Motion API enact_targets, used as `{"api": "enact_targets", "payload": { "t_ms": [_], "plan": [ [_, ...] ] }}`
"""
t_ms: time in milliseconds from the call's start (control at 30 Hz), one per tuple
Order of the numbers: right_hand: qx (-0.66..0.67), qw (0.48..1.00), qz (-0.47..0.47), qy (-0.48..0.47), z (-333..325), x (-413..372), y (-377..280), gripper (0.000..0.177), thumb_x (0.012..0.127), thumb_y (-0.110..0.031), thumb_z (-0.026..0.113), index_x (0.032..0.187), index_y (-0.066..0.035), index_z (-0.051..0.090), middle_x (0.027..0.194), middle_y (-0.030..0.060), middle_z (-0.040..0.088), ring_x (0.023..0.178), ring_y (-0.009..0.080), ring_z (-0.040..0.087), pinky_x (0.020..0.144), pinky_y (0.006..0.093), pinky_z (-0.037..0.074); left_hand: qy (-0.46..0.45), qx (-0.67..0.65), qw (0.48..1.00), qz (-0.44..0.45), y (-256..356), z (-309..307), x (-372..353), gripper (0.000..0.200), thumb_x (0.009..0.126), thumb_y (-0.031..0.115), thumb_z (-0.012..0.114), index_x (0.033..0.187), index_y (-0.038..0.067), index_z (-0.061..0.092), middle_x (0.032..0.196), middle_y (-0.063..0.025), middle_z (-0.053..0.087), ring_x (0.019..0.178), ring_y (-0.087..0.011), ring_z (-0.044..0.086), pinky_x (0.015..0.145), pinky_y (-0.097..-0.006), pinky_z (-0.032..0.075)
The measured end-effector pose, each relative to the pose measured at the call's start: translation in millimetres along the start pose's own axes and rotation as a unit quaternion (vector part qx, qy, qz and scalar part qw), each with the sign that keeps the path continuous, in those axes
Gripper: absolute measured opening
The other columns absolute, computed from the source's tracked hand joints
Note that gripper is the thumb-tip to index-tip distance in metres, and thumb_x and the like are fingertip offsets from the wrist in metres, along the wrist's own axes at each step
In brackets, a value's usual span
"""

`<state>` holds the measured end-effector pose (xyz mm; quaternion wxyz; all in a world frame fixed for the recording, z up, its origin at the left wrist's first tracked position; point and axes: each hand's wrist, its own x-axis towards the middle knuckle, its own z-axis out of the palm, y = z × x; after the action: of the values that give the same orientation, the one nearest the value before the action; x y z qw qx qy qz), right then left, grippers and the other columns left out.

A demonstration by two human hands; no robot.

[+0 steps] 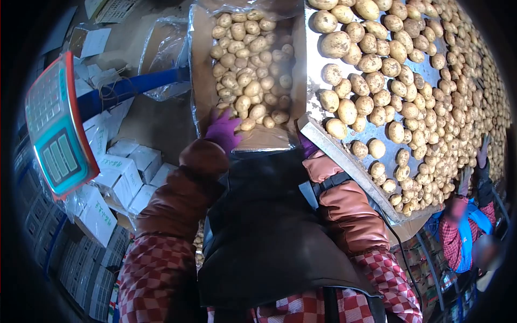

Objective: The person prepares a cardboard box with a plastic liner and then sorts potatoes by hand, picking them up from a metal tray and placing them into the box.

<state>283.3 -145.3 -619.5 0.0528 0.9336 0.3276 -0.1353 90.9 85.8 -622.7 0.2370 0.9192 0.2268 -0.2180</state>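
Observation:
My left hand (223,131), in a purple glove, reaches over the near left corner of a plastic-lined cardboard box (202,70). Its fingers are apart and touch the nearest of the potatoes (242,81) inside, with nothing seen gripped. At the box's near right corner is my right hand (307,146), also gloved in purple. It lies beside the edge of the sorting table (353,168), and its fingers are hidden. Loose potatoes (370,63) with dirt on their skins cover much of that table.
A scale display (58,153) with a keypad stands at the left on a blue post (126,88). Below it are stacked white cartons (116,175). Another person (464,229) works at the table's right side, gloved hands by the potatoes. A black cable hangs near my right arm.

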Motion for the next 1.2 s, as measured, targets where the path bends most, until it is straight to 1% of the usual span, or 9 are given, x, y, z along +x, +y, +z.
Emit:
{"api": "enact_targets", "payload": {
  "t_ms": [200, 300, 467, 567, 667, 733, 867, 1100, 1200],
  "plan": [
    [0.067, 0.996, 0.037, -0.041, -5, 20, -14, 0.023, 0.073, -0.028, 0.065, 0.078, -0.012, 0.048, 0.077, 0.0060, 0.053, 0.073, 0.0254, 0.051, 0.077, 0.0422, 0.041, 0.072, -0.172, 0.982, 0.030, -29, 24, 34, 0.048, 0.076, 0.025, 0.072, 0.121, 0.012, 0.062, 0.141, -0.0215, 0.042, 0.119, -0.0415, 0.050, 0.100, -0.0447, 0.043],
    [0.069, 0.996, 0.038, -0.039, -8, 17, -12, 0.023, 0.074, -0.028, 0.064, 0.081, -0.012, 0.049, 0.080, 0.0062, 0.054, 0.076, 0.0252, 0.051, 0.079, 0.0417, 0.040, 0.174, -0.355, 0.909, -0.130, -34, -1, 95, 0.042, 0.077, 0.017, 0.071, 0.118, 0.010, 0.063, 0.135, -0.0201, 0.049, 0.120, -0.0383, 0.050, 0.099, -0.0443, 0.044],
    [0.066, 0.997, 0.038, -0.035, -11, 8, -11, 0.023, 0.076, -0.028, 0.064, 0.087, -0.012, 0.051, 0.086, 0.0066, 0.055, 0.082, 0.0247, 0.052, 0.082, 0.0408, 0.040, 0.348, -0.161, 0.921, 0.069, -2, -74, 60, 0.053, 0.079, 0.006, 0.069, 0.130, 0.007, 0.056, 0.128, -0.0196, 0.057, 0.123, -0.0359, 0.050, 0.103, -0.0388, 0.041],
    [0.060, 0.996, 0.042, -0.041, -14, 0, -5, 0.024, 0.077, -0.027, 0.064, 0.090, -0.012, 0.052, 0.089, 0.0068, 0.056, 0.085, 0.0245, 0.052, 0.084, 0.0402, 0.040, 0.471, -0.119, 0.874, -0.022, -9, -98, 21, 0.055, 0.080, 0.024, 0.071, 0.129, 0.006, 0.056, 0.129, -0.0217, 0.057, 0.124, -0.0365, 0.050, 0.104, -0.0396, 0.040],
    [0.053, 0.997, 0.049, -0.039, -14, -1, -12, 0.025, 0.078, -0.027, 0.064, 0.093, -0.012, 0.052, 0.092, 0.0070, 0.057, 0.088, 0.0242, 0.052, 0.086, 0.0397, 0.040, 0.123, -0.184, 0.910, -0.351, -23, -69, 21, 0.044, 0.085, 0.028, 0.064, 0.126, 0.014, 0.059, 0.116, -0.0228, 0.063, 0.105, -0.0401, 0.062, 0.093, -0.0484, 0.048],
    [0.050, 0.997, 0.052, -0.041, -12, -1, -17, 0.025, 0.079, -0.027, 0.064, 0.095, -0.012, 0.053, 0.094, 0.0072, 0.057, 0.090, 0.0241, 0.052, 0.088, 0.0393, 0.040, 0.051, -0.124, 0.946, -0.296, -85, -55, 12, 0.053, 0.082, 0.047, 0.063, 0.116, 0.007, 0.063, 0.111, -0.0237, 0.065, 0.103, -0.0413, 0.062, 0.089, -0.0463, 0.049],
    [0.051, 0.996, 0.063, -0.045, -14, -6, -18, 0.026, 0.081, -0.027, 0.064, 0.100, -0.011, 0.054, 0.098, 0.0075, 0.058, 0.095, 0.0237, 0.053, 0.090, 0.0386, 0.039, 0.112, -0.101, 0.914, -0.377, -125, -18, 25, 0.053, 0.082, 0.053, 0.061, 0.104, 0.005, 0.065, 0.101, -0.0207, 0.068, 0.083, -0.0436, 0.064, 0.076, -0.0511, 0.051],
    [0.077, 0.993, 0.074, -0.041, -15, 18, -25, 0.030, 0.084, -0.027, 0.064, 0.108, -0.011, 0.056, 0.106, 0.0080, 0.060, 0.103, 0.0231, 0.053, 0.095, 0.0373, 0.039, 0.145, -0.219, 0.927, -0.269, -102, 4, 15, 0.049, 0.085, 0.047, 0.059, 0.107, 0.004, 0.064, 0.100, -0.0246, 0.067, 0.093, -0.0451, 0.063, 0.081, -0.0519, 0.050],
    [0.092, 0.992, 0.079, -0.041, -13, 20, -27, 0.031, 0.085, -0.027, 0.064, 0.111, -0.011, 0.057, 0.109, 0.0082, 0.061, 0.106, 0.0229, 0.054, 0.097, 0.0368, 0.039, 0.086, -0.186, 0.925, -0.319, -75, -28, 10, 0.046, 0.083, 0.039, 0.064, 0.117, 0.008, 0.063, 0.103, -0.0191, 0.068, 0.099, -0.0410, 0.063, 0.086, -0.0458, 0.050]
  ]
}}
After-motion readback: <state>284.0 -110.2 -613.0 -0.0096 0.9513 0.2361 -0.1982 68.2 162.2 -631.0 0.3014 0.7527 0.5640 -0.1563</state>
